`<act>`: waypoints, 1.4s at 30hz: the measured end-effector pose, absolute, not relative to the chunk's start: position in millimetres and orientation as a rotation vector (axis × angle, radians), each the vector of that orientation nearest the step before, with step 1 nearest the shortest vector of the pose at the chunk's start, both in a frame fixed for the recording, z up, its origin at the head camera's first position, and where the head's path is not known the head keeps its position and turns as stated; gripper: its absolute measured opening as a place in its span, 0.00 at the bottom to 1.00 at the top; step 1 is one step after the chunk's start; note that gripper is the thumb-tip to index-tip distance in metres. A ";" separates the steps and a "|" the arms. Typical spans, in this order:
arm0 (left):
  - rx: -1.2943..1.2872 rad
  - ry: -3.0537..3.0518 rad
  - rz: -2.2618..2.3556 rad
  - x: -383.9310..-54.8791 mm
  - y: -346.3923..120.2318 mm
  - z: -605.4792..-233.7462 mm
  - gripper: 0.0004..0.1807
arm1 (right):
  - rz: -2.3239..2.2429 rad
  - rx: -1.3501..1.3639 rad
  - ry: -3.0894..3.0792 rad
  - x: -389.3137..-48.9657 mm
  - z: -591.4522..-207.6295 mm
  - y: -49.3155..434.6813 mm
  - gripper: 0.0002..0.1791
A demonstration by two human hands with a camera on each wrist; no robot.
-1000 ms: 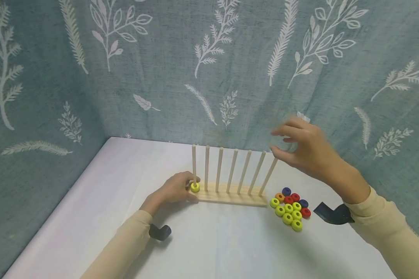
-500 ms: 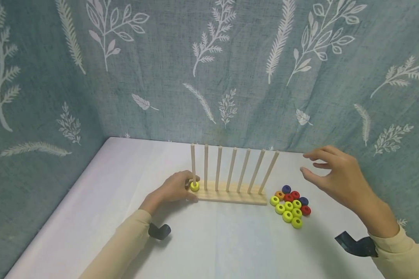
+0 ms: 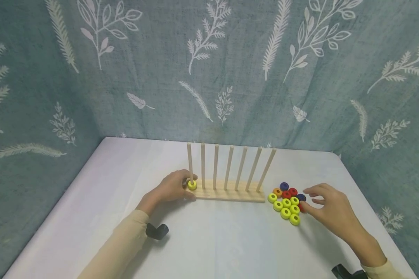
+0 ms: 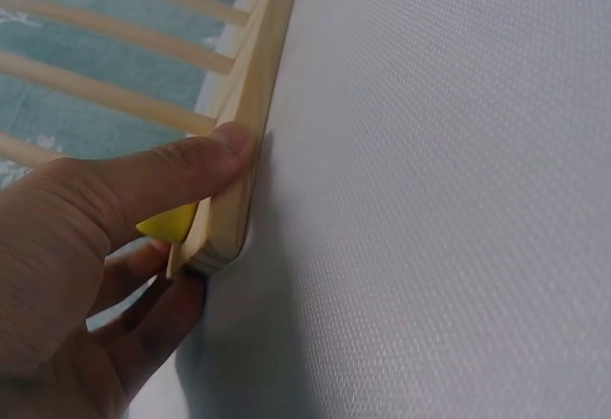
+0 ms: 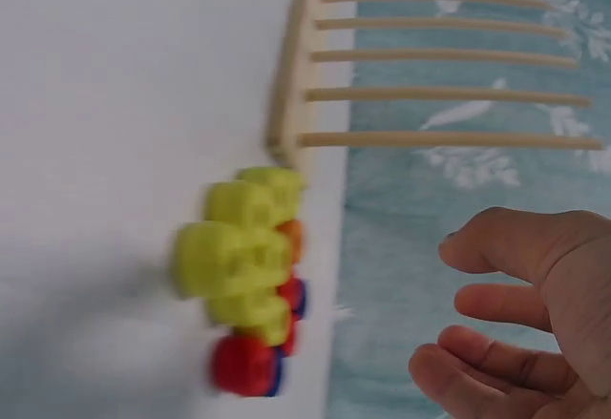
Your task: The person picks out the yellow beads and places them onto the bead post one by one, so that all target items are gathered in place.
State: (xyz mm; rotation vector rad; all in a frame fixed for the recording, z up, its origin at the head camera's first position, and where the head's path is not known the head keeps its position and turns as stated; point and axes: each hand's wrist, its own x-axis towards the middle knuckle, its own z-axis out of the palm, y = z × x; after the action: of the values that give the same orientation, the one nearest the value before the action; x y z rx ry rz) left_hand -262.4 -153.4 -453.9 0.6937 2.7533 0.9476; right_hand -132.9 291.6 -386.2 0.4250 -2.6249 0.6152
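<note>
A wooden peg stand (image 3: 230,196) with a row of several upright dowels sits mid-table. One yellow ring bead (image 3: 192,185) is at the foot of its leftmost dowel. My left hand (image 3: 171,186) grips that end of the base; in the left wrist view the thumb (image 4: 224,152) lies along the base's edge, fingers on the far side. Over the right edge of a cluster of beads hovers my right hand (image 3: 333,211), fingers apart and holding nothing. Several yellow beads (image 3: 285,213), red beads (image 3: 293,192), blue beads (image 3: 284,186) and an orange bead (image 3: 277,192) make up the cluster. The hand partly covers a red one.
The white tabletop (image 3: 209,240) runs back to a teal leaf-patterned cloth (image 3: 153,77), which also hangs at the left and right sides. Dark curved pieces (image 3: 157,231) stick out at both wrists.
My right hand has come down from near the rightmost dowel's top, swinging right and then down to the beads. The left hand keeps its grip on the stand. The view shifts slightly.
</note>
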 end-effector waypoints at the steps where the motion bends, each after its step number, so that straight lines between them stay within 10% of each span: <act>1: 0.696 2.756 0.945 -262.4 -153.5 -453.6 0.33 | 0.628 0.408 -2.647 -131.7 -390.6 292.5 0.17; 42: 0.654 2.737 0.941 -262.3 -154.4 -451.4 0.33 | 0.557 0.261 -3.051 -132.8 -433.8 270.4 0.11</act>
State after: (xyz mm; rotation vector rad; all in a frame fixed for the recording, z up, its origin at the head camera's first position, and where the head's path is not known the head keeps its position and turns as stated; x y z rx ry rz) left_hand -262.3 -154.4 -451.4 0.6544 2.7367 0.9413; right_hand -132.8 270.4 -433.8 0.2608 -3.0505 0.5571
